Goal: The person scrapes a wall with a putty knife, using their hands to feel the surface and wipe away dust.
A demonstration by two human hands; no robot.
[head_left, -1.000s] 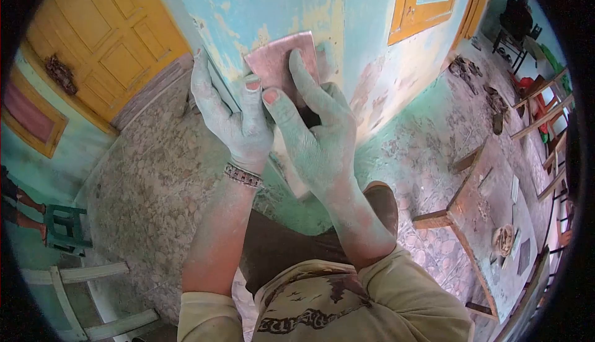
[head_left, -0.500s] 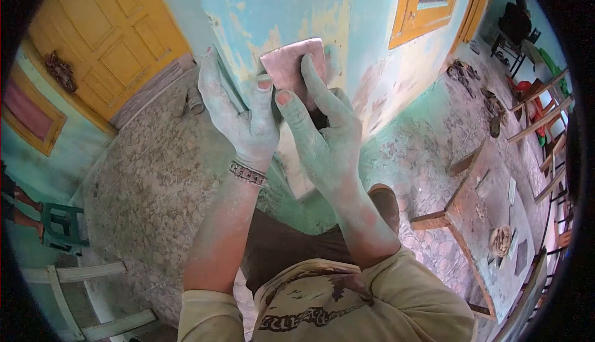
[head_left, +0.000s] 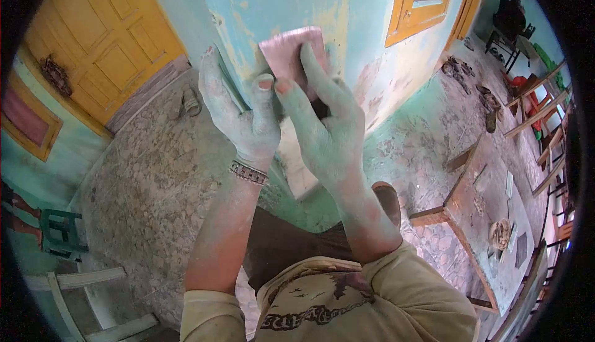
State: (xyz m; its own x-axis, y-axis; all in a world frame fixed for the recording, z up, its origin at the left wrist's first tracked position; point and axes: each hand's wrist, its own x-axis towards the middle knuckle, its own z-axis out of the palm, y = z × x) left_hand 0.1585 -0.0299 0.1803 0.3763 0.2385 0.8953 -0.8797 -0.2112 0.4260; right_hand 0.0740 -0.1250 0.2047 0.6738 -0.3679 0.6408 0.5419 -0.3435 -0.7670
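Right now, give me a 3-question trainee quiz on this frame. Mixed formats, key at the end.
1. True or false: both hands press the sandpaper sheet against the blue wall corner.
2. Multiple choice: what is on the left wrist? A) a watch B) a metal bracelet C) a glove cuff
3. Fill in: the left hand and right hand are coated in pale ____ dust.

Key: 1 true; 2 B; 3 green
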